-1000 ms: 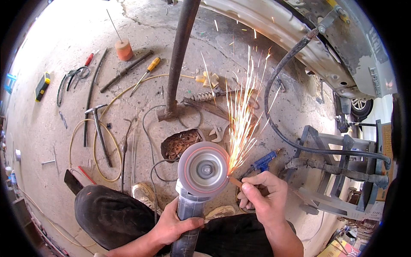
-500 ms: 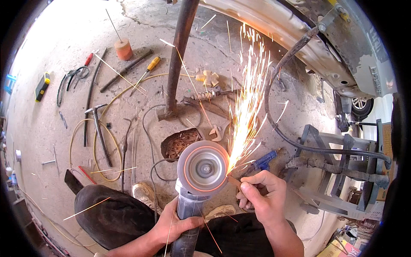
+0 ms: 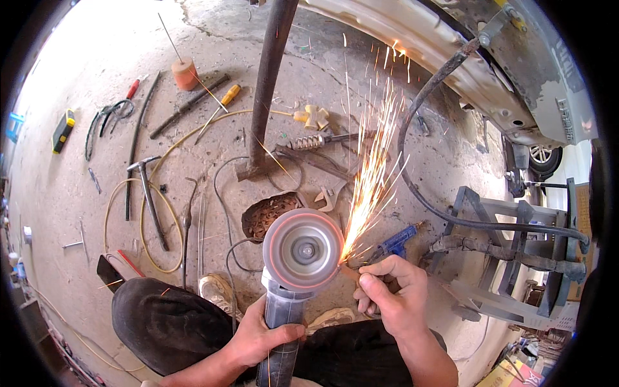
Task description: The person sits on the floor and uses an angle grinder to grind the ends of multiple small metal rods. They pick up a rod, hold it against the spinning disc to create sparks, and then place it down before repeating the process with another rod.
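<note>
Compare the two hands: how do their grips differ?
The left hand wraps fully round the grey angle grinder's body, low in the picture. The right hand pinches a small metal piece against the spinning round disc, where orange sparks fly upward. The left is a full fist; the right a fingertip hold. Both are bare.

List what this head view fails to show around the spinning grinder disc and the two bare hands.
- Small metal workpiece pinched in the right hand: fingers and orange sparks hide nearly all of it.
- Contact point at the grey grinding disc: washed out by glare.
- Dark grinder body gripped by the left hand: its lower end is cut off by the bottom edge.
- Rusty contents of the floor hole: too small to identify.
</note>
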`<state>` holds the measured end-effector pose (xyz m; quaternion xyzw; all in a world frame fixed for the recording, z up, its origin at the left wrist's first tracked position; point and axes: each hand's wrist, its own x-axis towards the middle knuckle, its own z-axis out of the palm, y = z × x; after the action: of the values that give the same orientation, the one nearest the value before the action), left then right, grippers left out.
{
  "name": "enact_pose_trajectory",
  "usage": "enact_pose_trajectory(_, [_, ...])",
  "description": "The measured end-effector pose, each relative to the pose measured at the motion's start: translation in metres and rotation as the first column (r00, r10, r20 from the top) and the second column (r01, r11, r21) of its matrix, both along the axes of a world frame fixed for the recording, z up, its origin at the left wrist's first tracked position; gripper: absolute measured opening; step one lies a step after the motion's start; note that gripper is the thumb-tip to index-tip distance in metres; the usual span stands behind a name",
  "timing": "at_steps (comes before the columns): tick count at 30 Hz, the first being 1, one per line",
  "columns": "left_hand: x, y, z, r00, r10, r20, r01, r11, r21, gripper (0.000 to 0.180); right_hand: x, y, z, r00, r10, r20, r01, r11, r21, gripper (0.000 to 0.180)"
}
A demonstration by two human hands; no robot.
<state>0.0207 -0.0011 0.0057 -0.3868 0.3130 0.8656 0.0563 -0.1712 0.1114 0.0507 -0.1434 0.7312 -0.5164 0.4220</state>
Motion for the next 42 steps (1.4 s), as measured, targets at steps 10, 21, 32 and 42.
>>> enact_pose_trajectory(10, [0.003, 0.001, -0.002, 1.0, -0.005, -0.02, 0.004, 0.998, -0.062, 0.056, -0.001, 0.009, 0.006, 0.983, -0.094, -0.157, 0.067, 0.984, -0.166, 0.008])
enact_pose_trajectory(21, [0.002, 0.0, 0.0, 1.0, -0.006, -0.026, 0.005, 1.0, -0.019, 0.053, -0.006, 0.017, 0.0, 0.948, -0.047, -0.315, -0.041, 0.962, -0.269, 0.014])
enact_pose_trajectory(32, [0.002, 0.001, -0.001, 0.999, -0.022, -0.03, 0.021, 1.0, -0.02, 0.053, -0.002, 0.008, 0.005, 0.994, -0.102, -0.041, 0.096, 0.987, -0.131, 0.014])
enact_pose_trajectory(42, [0.004, 0.003, -0.004, 0.999, -0.02, -0.047, 0.019, 0.999, -0.026, 0.053, 0.0, 0.002, -0.004, 0.987, -0.151, 0.062, 0.155, 0.985, -0.081, 0.013])
